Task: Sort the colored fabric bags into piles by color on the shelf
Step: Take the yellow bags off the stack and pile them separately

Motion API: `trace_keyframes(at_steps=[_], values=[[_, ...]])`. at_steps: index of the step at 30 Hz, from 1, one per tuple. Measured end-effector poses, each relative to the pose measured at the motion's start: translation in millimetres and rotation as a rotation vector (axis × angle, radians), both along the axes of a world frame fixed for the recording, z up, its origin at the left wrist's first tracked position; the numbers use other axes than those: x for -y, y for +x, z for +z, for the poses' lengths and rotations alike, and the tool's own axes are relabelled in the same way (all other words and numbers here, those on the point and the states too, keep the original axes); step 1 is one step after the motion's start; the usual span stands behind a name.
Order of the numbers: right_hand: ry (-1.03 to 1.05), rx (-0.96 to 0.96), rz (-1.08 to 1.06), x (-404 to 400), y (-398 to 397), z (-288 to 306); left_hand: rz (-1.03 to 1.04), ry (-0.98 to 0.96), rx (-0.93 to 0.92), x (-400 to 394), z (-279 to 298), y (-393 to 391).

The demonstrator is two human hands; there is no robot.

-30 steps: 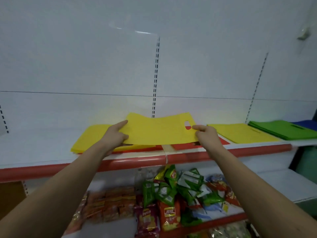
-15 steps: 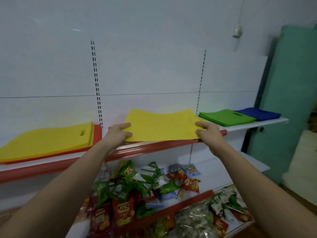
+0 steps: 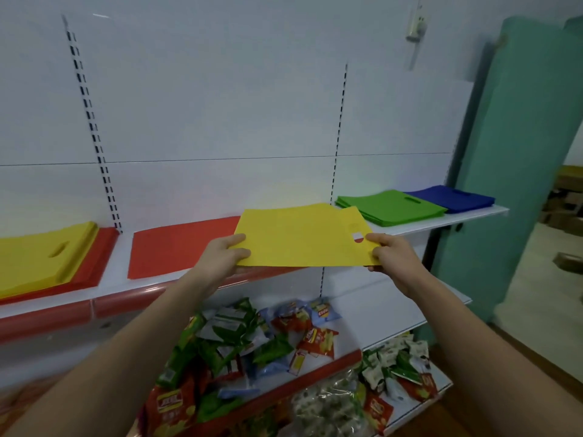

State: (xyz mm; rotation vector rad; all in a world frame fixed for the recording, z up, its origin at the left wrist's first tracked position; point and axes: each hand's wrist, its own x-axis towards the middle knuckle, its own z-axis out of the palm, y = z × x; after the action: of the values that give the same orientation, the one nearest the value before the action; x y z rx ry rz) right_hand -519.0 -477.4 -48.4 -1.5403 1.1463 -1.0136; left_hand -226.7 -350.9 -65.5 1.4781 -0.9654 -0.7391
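White metal retail shelf with glossy red front trim runs across mid frame, backed by white panels with slotted uprights; teal door or panel at right edge, floor beyond it lower right. Held yellow fabric bag, flat, matte non-woven look, rectangular with die-cut oval handle hole near its right edge, sits center frame above the shelf's front edge. Left hand pinches its left edge, thumb on top, fingers curled under. Right hand pinches right edge by the handle hole, thumb on top, fingers under. Beneath and left of it a red bag lies flat on shelf. Far left: yellow bag pile on top of a red pile. Right of center: green bag pile, just beside it a blue bag pile, both with slot handles. Lower shelves, bottom center: crinkly shiny snack packets, green, red, blue, heaped loose.
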Motion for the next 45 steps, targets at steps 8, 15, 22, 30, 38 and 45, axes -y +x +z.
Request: trace_keyframes(at_steps=[8, 15, 22, 30, 38, 45], values=[[-0.033, -0.091, 0.025, 90, 13, -1, 0.063, -0.023, 0.088, 76, -9, 19], [-0.052, -0.18, 0.048, 160, 39, 10, 0.132, 0.081, 0.273, 119, 0, 31], [-0.12, -0.299, 0.121, 221, 58, 15, 0.26, 0.216, 0.503, 165, 8, 32], [-0.264, -0.525, 0.242, 286, 58, -3, 0.326, 0.446, 0.636, 195, -3, 15], [-0.404, -0.78, 0.384, 314, 55, -9, 0.354, 0.657, 0.801, 210, -14, -2], [-0.518, -0.695, 0.435, 319, 65, 19, 0.458, 0.634, 0.865, 203, -5, -12]])
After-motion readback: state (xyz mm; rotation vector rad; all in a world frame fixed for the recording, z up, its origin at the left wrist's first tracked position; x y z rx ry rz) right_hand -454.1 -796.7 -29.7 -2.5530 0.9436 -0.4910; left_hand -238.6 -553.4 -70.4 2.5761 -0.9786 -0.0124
